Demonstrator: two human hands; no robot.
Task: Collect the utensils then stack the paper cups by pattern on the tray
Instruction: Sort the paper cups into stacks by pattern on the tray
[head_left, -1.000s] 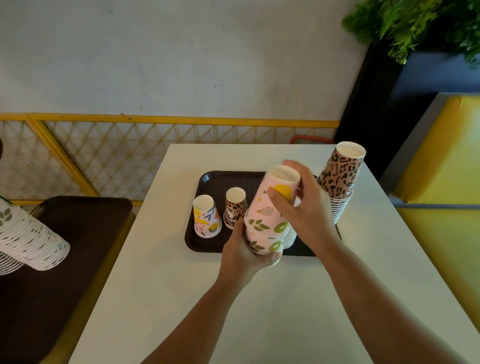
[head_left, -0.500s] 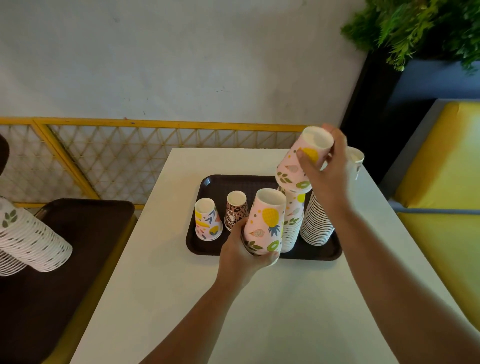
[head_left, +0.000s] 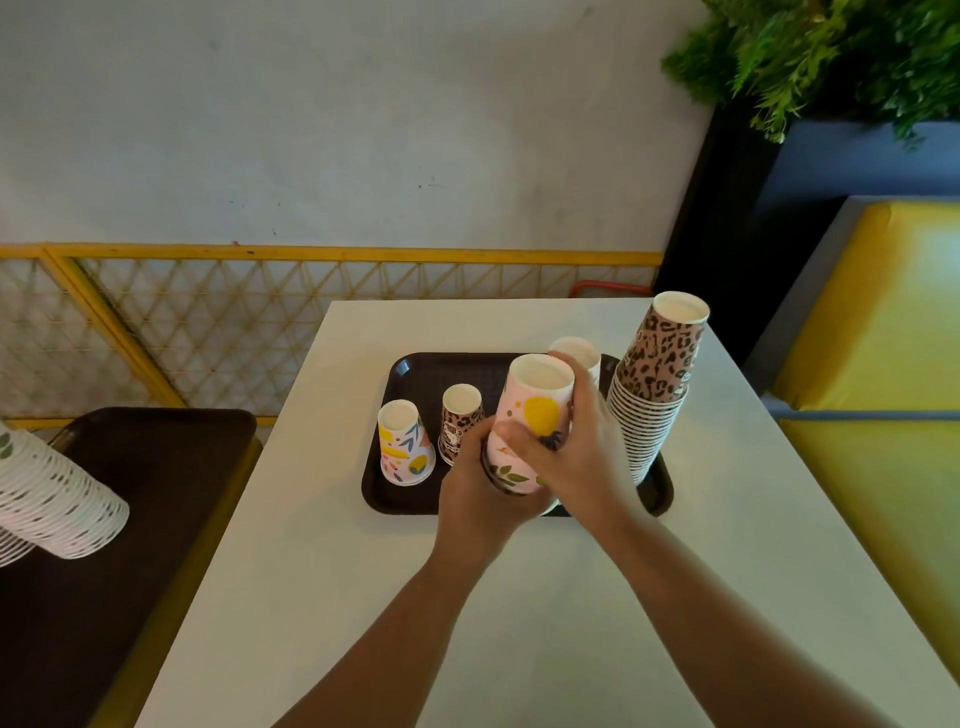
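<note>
A dark brown tray (head_left: 410, 493) lies on the white table (head_left: 519, 623). Above its front edge both hands hold an upside-down pink fruit-pattern cup (head_left: 535, 410). My left hand (head_left: 478, 493) grips its lower end; my right hand (head_left: 576, 452) wraps its side from the right. Behind my right hand stands a stack of the same pink cups (head_left: 579, 353), mostly hidden. A tall leopard-print stack (head_left: 660, 379) rises on the tray's right side. A single colourful leaf-pattern cup (head_left: 402, 444) and a small leopard-print cup (head_left: 460, 418) stand upside down on the tray's left part.
A second dark tray (head_left: 156, 493) sits on a lower surface to the left, with a tilted stack of white leaf-print cups (head_left: 47, 499) over it. A yellow bench (head_left: 883, 364) runs along the right. A yellow lattice railing (head_left: 260, 322) and a wall lie beyond the table.
My right hand put its pink cup on the pink stack behind, then came down and left to grasp the pink cup in my left hand. The left hand barely moved.
</note>
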